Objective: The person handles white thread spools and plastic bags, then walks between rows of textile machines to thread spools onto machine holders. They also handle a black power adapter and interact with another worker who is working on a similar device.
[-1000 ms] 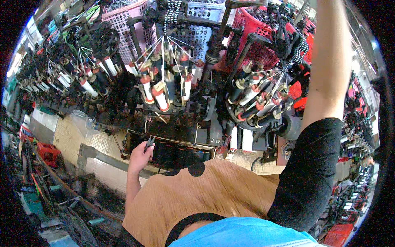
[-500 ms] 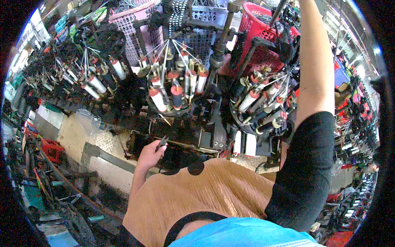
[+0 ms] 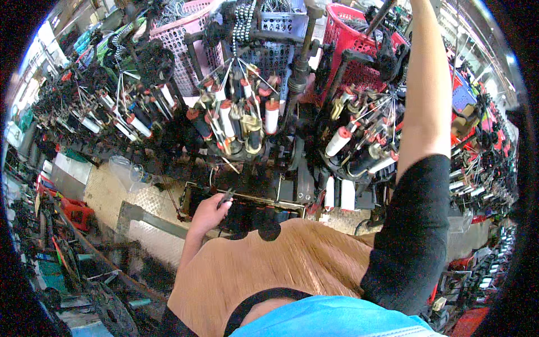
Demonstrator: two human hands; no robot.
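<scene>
Crowded workshop floor, machines packed in rows with thread and spools everywhere, and laundry-style baskets stacked behind them: a pink basket [image 3: 188, 53] and a red basket [image 3: 359, 50].

What changed: over the last second the view tipped upward and closer, so the middle braiding machine [image 3: 241, 121] with its ring of white bobbins slid lower in frame. The left hand [image 3: 209, 214] barely shifted; it stayed parked at the edge of the dark tray [image 3: 247, 210] just below that machine. So it read to me like the low hand was holding position while the raised arm did the reaching.

That left hand was pinching a small dark tool [image 3: 227, 196], fingers pressed together around it, tip poking up toward the machine. Too small to say what kind of tool.

The right arm [image 3: 426, 101], black sleeve at the elbow, went straight up, right of the machine, and the hand ran out of the top of the frame, so no telling its grip.

Left of the machine sat a clear plastic bag [image 3: 126, 171] on the checkered metal plate [image 3: 104, 188].
</scene>
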